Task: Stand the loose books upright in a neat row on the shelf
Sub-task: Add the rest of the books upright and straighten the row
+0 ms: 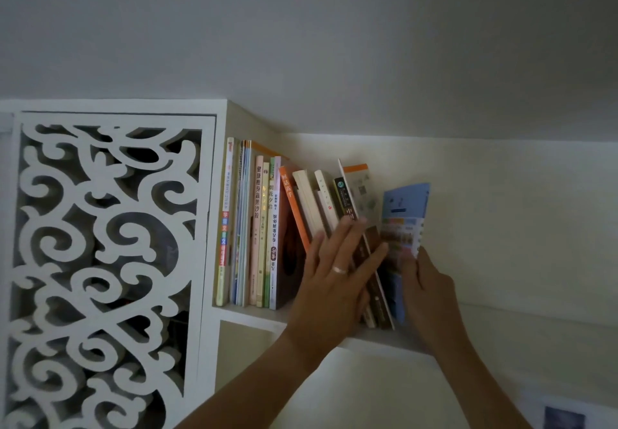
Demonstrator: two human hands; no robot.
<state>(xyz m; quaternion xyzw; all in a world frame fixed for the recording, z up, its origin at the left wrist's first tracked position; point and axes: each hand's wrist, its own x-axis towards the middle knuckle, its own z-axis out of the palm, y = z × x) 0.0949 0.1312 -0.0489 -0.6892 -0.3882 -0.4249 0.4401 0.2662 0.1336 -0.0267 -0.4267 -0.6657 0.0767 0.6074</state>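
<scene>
The shelf [254, 317] looks like smooth white painted board. The carved door [100, 261] beside it has the same matt white paint. The books [264, 234] are paper, and their covers shine a little. The blue book [404, 214] has a smooth card cover. The ring [339, 269] is shiny metal.

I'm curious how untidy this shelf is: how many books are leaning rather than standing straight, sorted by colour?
orange-spined book: 1
cream books: 2
dark-spined book: 1
white book with orange band: 1
blue book: 1
Total: 6 leaning
</scene>
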